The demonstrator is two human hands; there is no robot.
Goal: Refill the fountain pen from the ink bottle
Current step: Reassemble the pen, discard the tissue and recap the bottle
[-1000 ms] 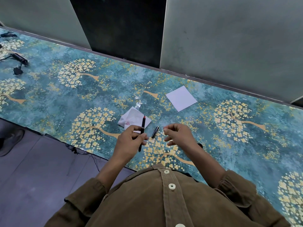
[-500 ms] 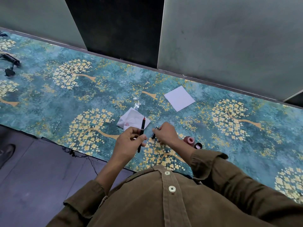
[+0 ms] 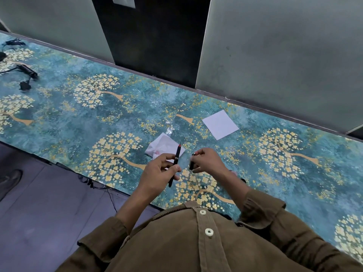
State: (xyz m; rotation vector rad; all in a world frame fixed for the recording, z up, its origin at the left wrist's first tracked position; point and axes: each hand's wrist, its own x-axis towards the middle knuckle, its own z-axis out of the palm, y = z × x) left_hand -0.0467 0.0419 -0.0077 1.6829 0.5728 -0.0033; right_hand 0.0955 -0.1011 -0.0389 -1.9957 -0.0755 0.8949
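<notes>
Floral table (image 3: 59, 118), right hand (image 3: 208, 160) now lifting pen cap (image 3: 192, 161)

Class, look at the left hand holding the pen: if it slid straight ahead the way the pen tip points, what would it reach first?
Probably the crumpled white tissue: the left hand aims the pen tip over its near edge. Height above the table is unclear, so it might pass over.

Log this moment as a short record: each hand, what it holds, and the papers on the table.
left hand: holds the pen, red tip pointing away from the person
right hand: pinches a small black pen part
stained tissue: on the table, just beyond the left hand
white paper: flat, farther back and right
ink bottle: mostly hidden behind right wrist
</notes>
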